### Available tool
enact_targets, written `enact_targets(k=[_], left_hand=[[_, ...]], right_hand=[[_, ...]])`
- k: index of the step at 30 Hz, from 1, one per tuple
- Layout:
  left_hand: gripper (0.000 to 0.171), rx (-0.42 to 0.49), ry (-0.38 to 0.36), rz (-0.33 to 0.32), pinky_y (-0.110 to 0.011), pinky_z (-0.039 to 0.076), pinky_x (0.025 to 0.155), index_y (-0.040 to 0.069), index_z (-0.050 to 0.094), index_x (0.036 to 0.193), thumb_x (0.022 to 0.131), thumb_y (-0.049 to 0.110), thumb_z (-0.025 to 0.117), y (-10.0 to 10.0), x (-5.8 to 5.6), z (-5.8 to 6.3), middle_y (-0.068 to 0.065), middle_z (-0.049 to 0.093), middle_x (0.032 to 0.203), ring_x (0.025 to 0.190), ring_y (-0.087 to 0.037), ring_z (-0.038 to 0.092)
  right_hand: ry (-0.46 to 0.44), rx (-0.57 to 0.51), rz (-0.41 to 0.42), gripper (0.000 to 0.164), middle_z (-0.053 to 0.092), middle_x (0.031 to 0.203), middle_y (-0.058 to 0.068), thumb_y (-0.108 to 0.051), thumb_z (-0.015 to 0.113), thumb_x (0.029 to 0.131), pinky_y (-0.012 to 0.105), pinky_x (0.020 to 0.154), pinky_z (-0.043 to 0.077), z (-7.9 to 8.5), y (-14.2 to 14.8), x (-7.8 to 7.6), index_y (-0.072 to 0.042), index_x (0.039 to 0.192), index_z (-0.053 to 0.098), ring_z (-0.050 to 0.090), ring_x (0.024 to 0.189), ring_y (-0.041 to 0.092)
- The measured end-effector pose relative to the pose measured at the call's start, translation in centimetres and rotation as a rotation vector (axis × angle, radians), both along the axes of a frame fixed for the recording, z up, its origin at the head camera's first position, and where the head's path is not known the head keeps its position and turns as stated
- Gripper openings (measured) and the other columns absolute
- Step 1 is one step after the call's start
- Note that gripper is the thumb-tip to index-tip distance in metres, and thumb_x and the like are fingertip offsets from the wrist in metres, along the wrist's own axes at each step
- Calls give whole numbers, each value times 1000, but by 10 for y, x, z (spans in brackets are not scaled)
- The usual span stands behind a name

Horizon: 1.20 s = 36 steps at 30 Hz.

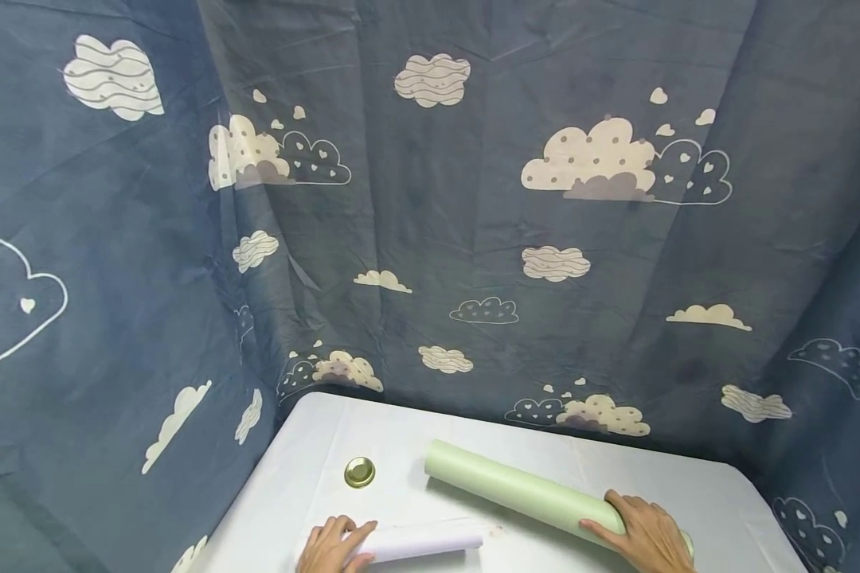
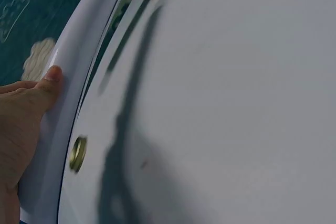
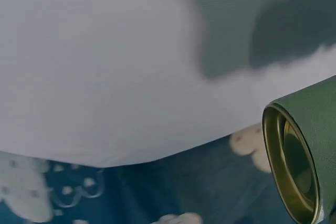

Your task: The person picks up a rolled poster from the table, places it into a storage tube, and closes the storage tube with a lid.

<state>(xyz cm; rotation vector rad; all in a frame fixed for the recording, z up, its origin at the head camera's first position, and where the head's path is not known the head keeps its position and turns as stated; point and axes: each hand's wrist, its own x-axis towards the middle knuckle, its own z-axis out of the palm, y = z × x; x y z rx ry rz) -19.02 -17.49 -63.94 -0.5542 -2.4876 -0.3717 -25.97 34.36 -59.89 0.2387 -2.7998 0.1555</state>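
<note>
Near the table's front edge, my left hand (image 1: 333, 547) grips the left end of a white paper roll (image 1: 419, 539). In the left wrist view the thumb of that hand (image 2: 23, 114) lies along the roll's smooth side (image 2: 86, 30). To the right, a long light green tube (image 1: 516, 485) slants across the table, and my right hand (image 1: 645, 533) grips it close to its near right end, thumb on one side and fingers over the top. A gold metal cap (image 3: 299, 166) is recessed in that end in the right wrist view, where the hand itself is out of sight.
A round gold lid (image 1: 359, 472) lies on the white table (image 1: 373, 430), beyond the left hand. Dark blue cloth (image 1: 430, 223) printed with clouds hangs behind the table and at both sides. The table has rounded far corners.
</note>
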Motion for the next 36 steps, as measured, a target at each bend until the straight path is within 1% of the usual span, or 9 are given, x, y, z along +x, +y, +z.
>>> enact_targets(k=[1, 4, 7, 13, 16, 20, 26, 32, 36], left_hand=[[39, 36, -14, 9, -22, 33, 67, 25, 74, 121, 88, 45, 77, -6, -1, 4, 14, 52, 91, 81, -2, 44], [41, 113, 20, 37, -24, 35, 67, 22, 76, 119, 81, 33, 84, -25, -9, 13, 13, 57, 91, 83, -5, 50], [42, 172, 22, 57, -26, 35, 68, 20, 77, 118, 77, 27, 87, -41, -18, 24, 12, 58, 90, 83, -6, 52], [40, 205, -105, 76, -28, 37, 72, 22, 76, 122, 83, 27, 84, -58, -38, 43, 16, 58, 92, 86, -5, 52], [39, 208, -163, 81, -29, 38, 74, 23, 76, 124, 85, 27, 82, -59, -44, 53, 15, 59, 93, 89, -7, 53], [38, 213, -187, 64, -29, 37, 73, 22, 76, 123, 85, 26, 82, -55, -49, 62, 14, 60, 93, 89, -7, 54], [38, 174, -165, -67, -29, 36, 72, 21, 76, 124, 87, 30, 80, -41, -59, 70, 9, 62, 94, 87, -6, 52], [38, 158, -140, -131, -27, 34, 71, 21, 76, 124, 88, 34, 78, -36, -64, 70, 8, 63, 95, 86, -4, 49], [38, 163, -150, -161, -27, 34, 72, 18, 76, 124, 88, 31, 78, -37, -62, 69, 7, 64, 96, 87, -5, 50]], right_hand=[[-18, -9, -17, 58, 41, 61, -7, -73, 77, 74, 27, 53, 27, 2, 7, 5, -18, 87, 63, 34, 57, 11], [-53, -15, -59, 60, 45, 61, -5, -73, 77, 75, 28, 52, 31, 10, 26, 19, -15, 89, 67, 38, 56, 12], [-70, -11, -91, 63, 49, 63, -5, -74, 75, 76, 29, 52, 34, 18, 40, 33, -13, 92, 69, 41, 57, 13], [-79, 29, -149, 66, 54, 67, -4, -77, 72, 77, 31, 54, 36, 27, 60, 54, -14, 97, 69, 43, 60, 13], [-87, 41, -140, 64, 53, 67, -4, -75, 73, 77, 32, 55, 37, 29, 63, 59, -14, 97, 69, 44, 61, 13], [-97, 47, -122, 63, 54, 69, -6, -75, 73, 77, 32, 56, 38, 30, 58, 61, -16, 99, 68, 45, 62, 12], [-20, 59, -117, 66, 56, 69, -5, -77, 75, 72, 32, 55, 40, 28, 48, 60, -16, 97, 70, 45, 61, 11], [117, 43, -18, 64, 58, 68, -7, -74, 81, 67, 32, 53, 41, 26, 39, 50, -16, 92, 71, 42, 59, 7], [141, 45, 18, 64, 59, 67, -8, -74, 83, 64, 32, 53, 42, 25, 29, 46, -17, 90, 72, 43, 58, 6]])
